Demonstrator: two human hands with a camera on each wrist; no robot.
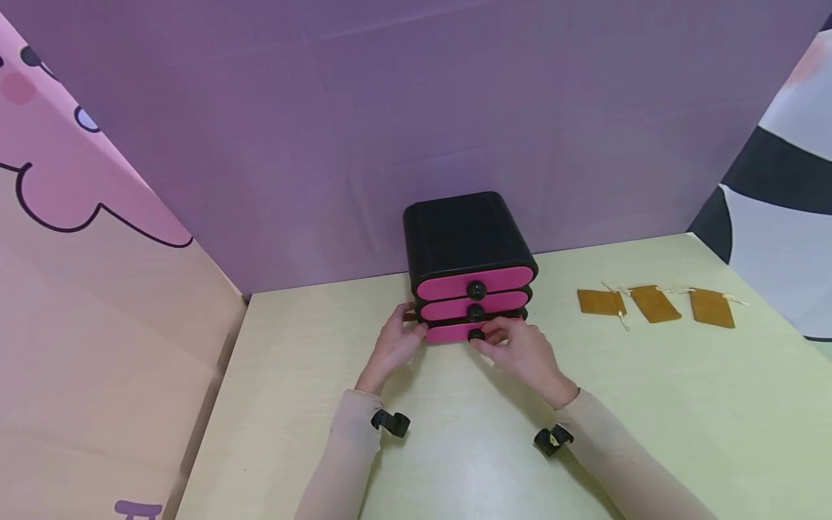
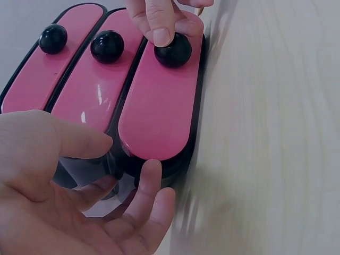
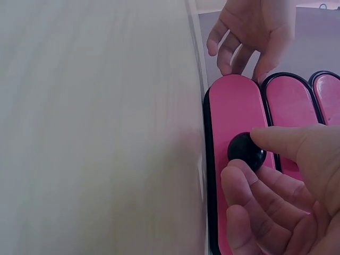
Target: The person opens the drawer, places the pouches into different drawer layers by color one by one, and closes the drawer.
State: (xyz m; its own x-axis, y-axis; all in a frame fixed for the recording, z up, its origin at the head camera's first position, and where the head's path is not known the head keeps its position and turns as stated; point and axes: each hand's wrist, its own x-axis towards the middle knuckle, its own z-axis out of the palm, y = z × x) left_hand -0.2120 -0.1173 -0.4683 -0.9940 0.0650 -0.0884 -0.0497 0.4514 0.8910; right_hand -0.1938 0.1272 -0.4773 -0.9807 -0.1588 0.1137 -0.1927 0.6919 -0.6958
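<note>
We count one black three-drawer cabinet (image 1: 468, 235) on the table (image 1: 455, 448), with three pink drawer fronts (image 1: 445, 310) and three round black knobs (image 1: 477, 290), one per front. Right of the cabinet we count three brown drawstring pouches (image 1: 655, 304). Two forearms reach forward to the cabinet: the right hand (image 1: 525, 352) pinches the bottom knob (image 3: 245, 151) between thumb and fingers; the left hand (image 1: 396, 342), fingers parted and loosely bent, touches the cabinet's lower left side.
</note>
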